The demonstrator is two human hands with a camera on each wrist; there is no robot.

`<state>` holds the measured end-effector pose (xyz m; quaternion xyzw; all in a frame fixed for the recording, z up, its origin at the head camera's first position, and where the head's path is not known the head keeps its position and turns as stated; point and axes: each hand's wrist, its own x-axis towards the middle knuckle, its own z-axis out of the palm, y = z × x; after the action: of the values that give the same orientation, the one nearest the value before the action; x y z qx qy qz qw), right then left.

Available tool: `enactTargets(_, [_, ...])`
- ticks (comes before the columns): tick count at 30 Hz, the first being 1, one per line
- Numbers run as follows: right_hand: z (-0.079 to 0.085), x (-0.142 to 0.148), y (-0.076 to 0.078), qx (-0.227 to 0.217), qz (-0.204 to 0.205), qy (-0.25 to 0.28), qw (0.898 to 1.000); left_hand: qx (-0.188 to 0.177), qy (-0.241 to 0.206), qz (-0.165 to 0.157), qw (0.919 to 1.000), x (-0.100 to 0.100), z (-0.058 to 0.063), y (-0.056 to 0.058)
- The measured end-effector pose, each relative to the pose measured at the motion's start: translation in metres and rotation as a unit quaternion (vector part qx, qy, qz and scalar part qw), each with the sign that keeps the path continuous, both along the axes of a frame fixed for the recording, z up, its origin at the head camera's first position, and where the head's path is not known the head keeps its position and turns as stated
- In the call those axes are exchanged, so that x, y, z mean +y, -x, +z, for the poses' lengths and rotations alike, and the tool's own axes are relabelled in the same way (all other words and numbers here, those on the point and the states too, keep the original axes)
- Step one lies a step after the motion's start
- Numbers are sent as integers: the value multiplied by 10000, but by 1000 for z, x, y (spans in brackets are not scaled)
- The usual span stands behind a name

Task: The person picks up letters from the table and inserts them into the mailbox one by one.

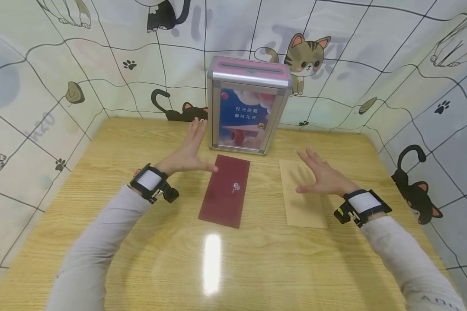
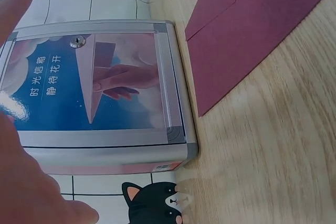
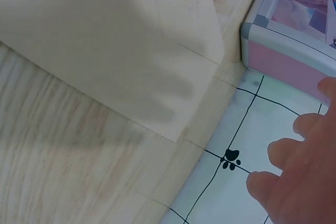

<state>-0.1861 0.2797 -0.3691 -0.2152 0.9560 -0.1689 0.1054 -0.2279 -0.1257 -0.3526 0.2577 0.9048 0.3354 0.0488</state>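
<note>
My left hand (image 1: 187,154) is held over the table with fingers spread and thumb extended, holding nothing. Its thumb overlaps the upper left edge of a dark red envelope (image 1: 222,198), which has a small silver print; whether they touch I cannot tell. My right hand (image 1: 323,176), fingers stretched and apart, hovers above a cream envelope (image 1: 305,211) and casts a shadow on it. Behind the envelopes stands a pink and silver letter box (image 1: 239,116), upright, with a slot on top and a lock on its front. The right wrist view shows the cream envelope's flap (image 3: 194,93).
The wooden table (image 1: 171,268) carries all of this and has a bright reflection near the front. Cloth walls with cat drawings (image 1: 140,99) close in the back and sides. A small red tag (image 1: 137,172) shows beside my left wrist strap.
</note>
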Motion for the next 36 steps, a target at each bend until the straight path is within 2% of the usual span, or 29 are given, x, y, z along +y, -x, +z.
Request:
enactTargets(6, [-9,2,-6,-299,13,-5,9996,139,15,-89,9999,1,-6,-4])
enactTargets(11, [-17,3,-11,-432,15,-114,9990,13,-71,-50,10000,1,-12,-10])
enactTargets(17, [-23,3,-18,-464,22,-150,9988,-201,-56,-73,9998,2,-21,-13])
enactTargets(29, [-43,0,-32,-440,243,-260,9984,-174,31,-185,9997,3,-38,-19])
enactTargets(36, [-46,-5,-40,-544,315,-392,9973,-356,71,-184,9992,3,-47,-26])
